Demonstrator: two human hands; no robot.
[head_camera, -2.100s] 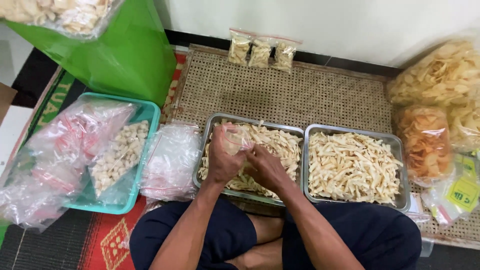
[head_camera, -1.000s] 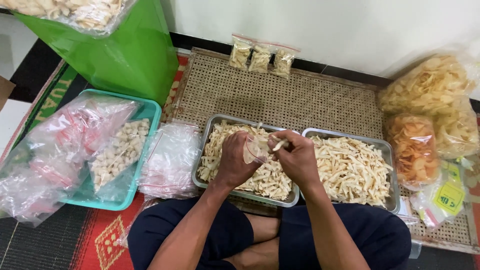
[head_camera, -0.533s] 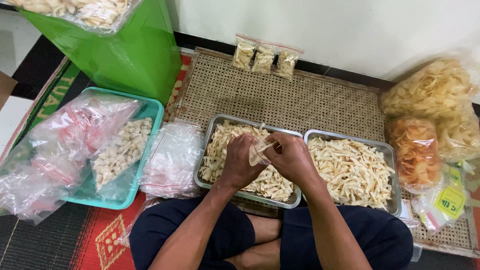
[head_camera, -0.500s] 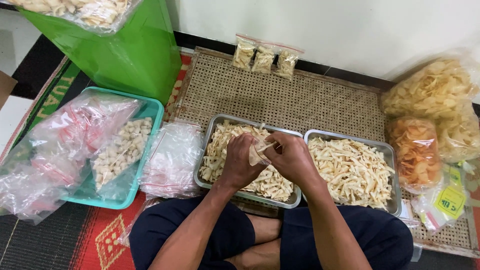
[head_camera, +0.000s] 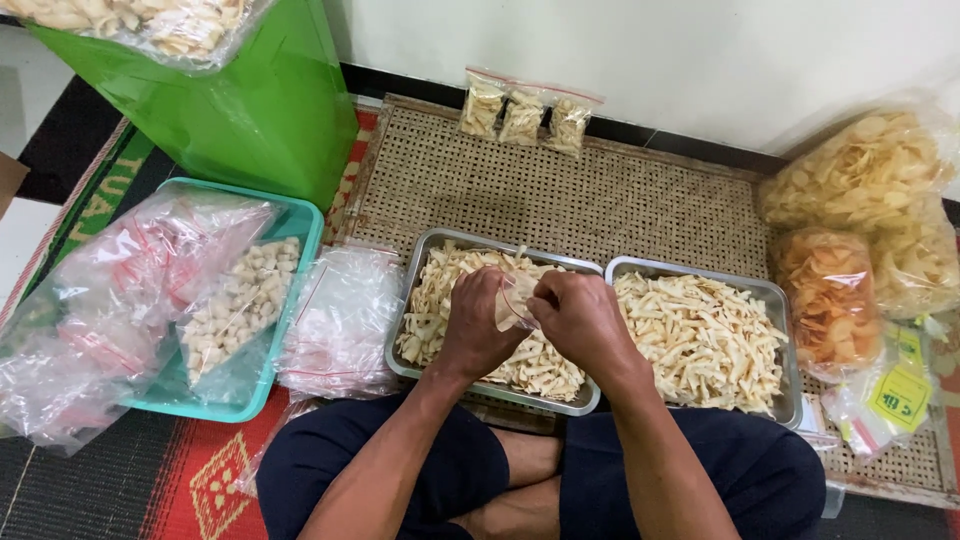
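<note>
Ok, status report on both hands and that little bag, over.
Left hand and right hand both pinching small clear bag. Bag held over left metal tray of pale snack sticks. Nothing in the way.

Teal tub (head_camera: 300, 225), green bag (head_camera: 260, 110), pale snacks in steel trays (head_camera: 590, 405).

Bare woven mat (head_camera: 570, 200) lies open beyond the two trays (head_camera: 500, 390), up to three small packets (head_camera: 522, 118) by the wall. Heaped snack bags (head_camera: 860, 240) block the right; loose plastic bags (head_camera: 340, 320) and a teal basket (head_camera: 300, 225) crowd the left.
</note>
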